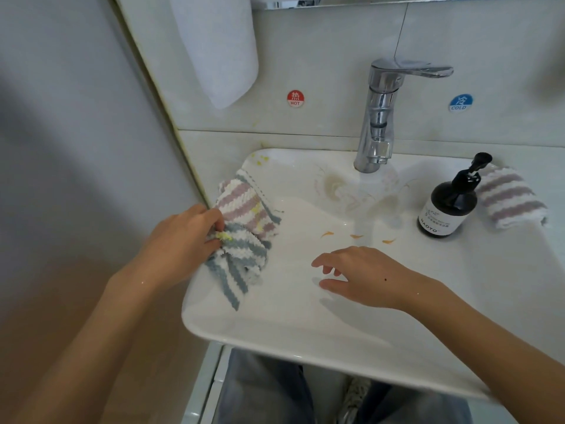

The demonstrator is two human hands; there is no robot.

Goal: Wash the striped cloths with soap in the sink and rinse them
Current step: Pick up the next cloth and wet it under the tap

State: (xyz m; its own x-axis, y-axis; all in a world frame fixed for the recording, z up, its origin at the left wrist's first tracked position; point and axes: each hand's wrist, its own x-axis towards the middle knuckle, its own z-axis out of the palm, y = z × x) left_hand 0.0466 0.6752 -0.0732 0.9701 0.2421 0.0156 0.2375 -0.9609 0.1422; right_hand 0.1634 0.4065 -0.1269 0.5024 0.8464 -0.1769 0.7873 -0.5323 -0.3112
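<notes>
A pile of striped cloths lies on the sink's left rim: a pink-and-white cloth (241,200) on the far side and a blue-grey-and-white cloth (241,258) hanging into the basin. My left hand (183,240) grips the blue-grey cloth at its left edge. My right hand (363,275) hovers over the middle of the white sink (305,332), fingers relaxed and holding nothing. Another pink-and-white striped cloth (512,201) rests on the right rim behind a dark soap pump bottle (446,206). Water runs from the chrome tap (380,117) into the basin.
A white towel (223,47) hangs on the wall at upper left. Hot (295,98) and cold (460,102) stickers sit on the tiles either side of the tap. A wall closes in on the left; my legs show below the sink's front edge.
</notes>
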